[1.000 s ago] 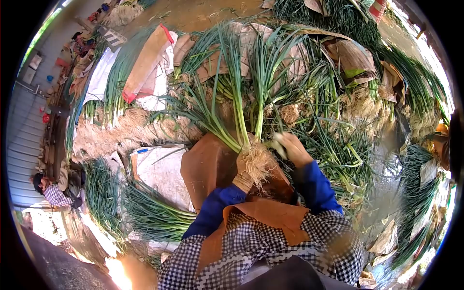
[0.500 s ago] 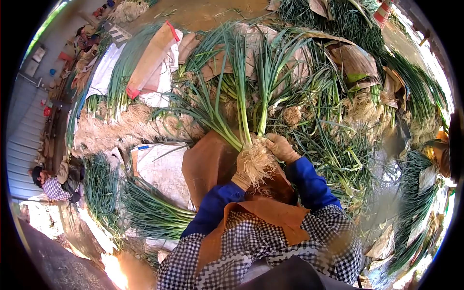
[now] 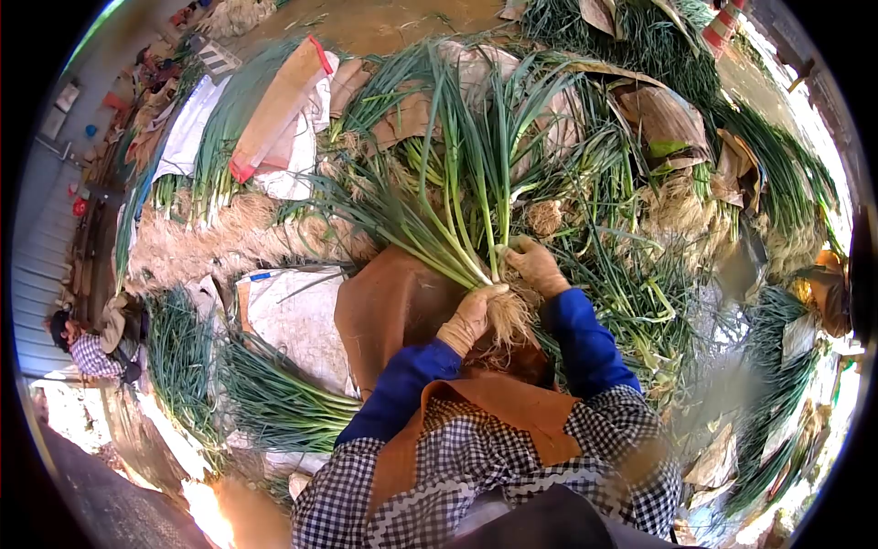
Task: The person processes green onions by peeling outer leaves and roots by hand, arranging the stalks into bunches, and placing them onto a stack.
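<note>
Several green onions [image 3: 455,224] stand fanned out in front of me, leaves pointing away and pale roots hanging toward my lap. My left hand [image 3: 468,318], in a tan glove, is closed round the bunch at the base of the stalks, left of the roots. On the right side of the same stalks, my gloved right hand [image 3: 534,265] is closed with its fingertips against their white lower part. The roots [image 3: 508,320] hang between the two hands, over a brown apron [image 3: 389,306].
Piled onions with roots [image 3: 247,233] lie ahead on the left, beside a white sack [image 3: 297,320]. Loose onion leaves [image 3: 631,293] cover the ground at right. A person [image 3: 91,343] sits at the far left. A striped cone [image 3: 722,27] stands at the upper right.
My right hand came in from the right to the stalks. My left hand has shifted slightly right, its thumb now across the stalk bases, and the roots have swung right.
</note>
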The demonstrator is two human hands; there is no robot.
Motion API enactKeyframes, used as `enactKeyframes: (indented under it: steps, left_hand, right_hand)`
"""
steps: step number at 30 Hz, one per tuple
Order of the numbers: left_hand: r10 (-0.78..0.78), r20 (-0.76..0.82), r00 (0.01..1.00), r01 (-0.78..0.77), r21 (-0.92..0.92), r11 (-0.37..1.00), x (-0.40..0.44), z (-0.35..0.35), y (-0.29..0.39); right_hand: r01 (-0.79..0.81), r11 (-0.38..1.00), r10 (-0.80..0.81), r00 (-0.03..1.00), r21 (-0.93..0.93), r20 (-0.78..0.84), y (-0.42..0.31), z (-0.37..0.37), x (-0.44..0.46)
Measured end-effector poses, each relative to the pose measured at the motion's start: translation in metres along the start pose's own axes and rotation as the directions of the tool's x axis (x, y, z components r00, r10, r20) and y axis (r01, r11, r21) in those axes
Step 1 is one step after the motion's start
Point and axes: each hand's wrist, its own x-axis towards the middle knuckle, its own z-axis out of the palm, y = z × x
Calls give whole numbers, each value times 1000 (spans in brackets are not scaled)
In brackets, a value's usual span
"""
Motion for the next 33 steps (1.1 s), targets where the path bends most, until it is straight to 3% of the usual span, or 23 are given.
enactKeyframes:
  steps: [2, 3, 5, 8, 9, 11, 12, 13, 14, 15, 17, 19, 21, 23, 25, 26, 29, 30, 32, 33]
  left_hand:
    - [11, -83, 996, -13, -22, 1000, 1, 2, 0]
    - [18, -83, 996, -21, -25, 999, 3, 1, 4]
    - [-36, -6, 999, 35, -52, 998, -4, 2, 5]
    - [-54, -14, 998, 53, -72, 996, -3, 4, 5]
    - [-47, -14, 999, 46, -79, 996, -4, 4, 5]
    - [-33, -23, 999, 32, -57, 998, -8, 9, 9]
    - [-31, -15, 999, 30, -57, 998, -8, 10, 9]
    - [-29, -9, 1000, 28, -62, 998, -7, 8, 8]
    - [-33, -13, 999, 32, -51, 998, -6, 5, 8]
    - [-31, -16, 999, 30, -58, 998, -4, 2, 7]
    - [-4, 134, 991, 35, -229, 973, -1, 2, 5]
    - [40, 99, 994, -18, -212, 977, -1, 3, 5]
    - [89, -9, 996, -89, -208, 974, -4, 7, 8]
    - [5, 57, 998, 7, -213, 977, -19, 21, 19]
    - [85, 87, 993, -63, -229, 971, -24, 16, 21]
    - [171, -59, 983, -180, -196, 964, -25, 19, 18]
    - [263, -55, 963, -268, -192, 944, -34, 27, 21]
    - [257, 165, 952, -189, -341, 921, -32, 9, 21]
    - [239, 255, 937, -117, -416, 902, -57, 22, 47]
    - [328, 150, 933, -236, -433, 870, -67, 34, 53]
  right_hand:
    - [345, 923, -354, 935, -170, -23, 15, 16, 11]
    - [205, 978, -205, 979, 19, -14, 18, 17, 9]
    - [-100, 909, 106, 994, 404, 6, -3, 16, -7]
    - [-98, 918, 126, 991, 383, -47, 14, 17, -7]
    - [152, 972, -134, 985, 178, -107, 33, 21, 1]
    - [393, 918, -397, 911, -51, -115, 20, 19, -4]
    - [170, 917, -150, 985, 362, -83, 8, 16, -12]
    - [-90, 713, 73, 996, 696, 54, -6, 14, -20]
    - [-103, 673, 80, 995, 733, 66, -5, 15, -20]
    - [-109, 675, 82, 994, 730, 73, -2, 16, -20]
    - [-69, 581, 77, 997, 811, 30, 13, 19, -18]
    - [-52, 642, 100, 995, 765, -17, 17, 19, -15]
    - [57, 708, 84, 983, 704, -164, 10, 16, -20]
    - [61, 745, 103, 973, 664, -205, -2, 10, -26]
    - [96, 664, 144, 957, 742, -253, 0, 4, -19]
    - [99, 663, 145, 956, 742, -257, 1, 3, -15]
    - [93, 718, 153, 945, 689, -288, 2, 1, -12]
    - [100, 686, 172, 940, 721, -294, 4, 0, -15]
    - [212, 641, 238, 859, 737, -454, 20, -25, -14]
    - [309, 595, 236, 815, 742, -529, 35, -42, -14]
